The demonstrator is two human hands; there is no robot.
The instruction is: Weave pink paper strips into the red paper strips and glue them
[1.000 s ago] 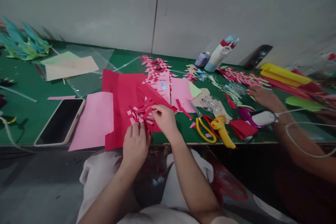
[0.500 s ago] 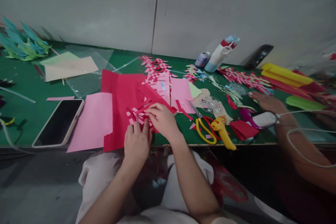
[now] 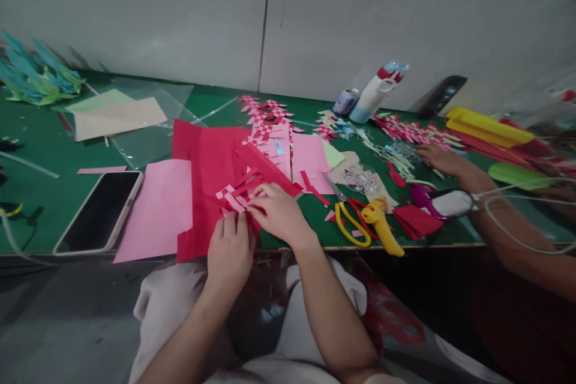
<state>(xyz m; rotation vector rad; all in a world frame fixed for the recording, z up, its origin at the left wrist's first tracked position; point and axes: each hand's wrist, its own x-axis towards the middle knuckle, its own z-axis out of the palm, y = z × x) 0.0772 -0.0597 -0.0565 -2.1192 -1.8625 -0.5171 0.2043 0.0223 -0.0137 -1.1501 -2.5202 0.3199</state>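
Observation:
A small weave of pink and red paper strips lies over a red paper sheet at the table's front. My left hand is at its near side, fingers curled onto the strips. From the right, my right hand pinches the end of a paper strip, thumb and forefinger together. The near part of the weave is hidden under my fingers. Just behind stand finished-looking checkered pink-and-red woven pieces, on pink paper. Left of the red sheet lies another pink sheet.
A phone lies at the left front edge. Scissors and a yellow glue gun sit to the right, beside folded red paper. A co-worker's hand reaches in at the right. A bottle stands by the wall.
My right hand has shifted slightly down along the weave, and my left hand slightly left and down. The co-worker's hand on the right has moved further back and left.

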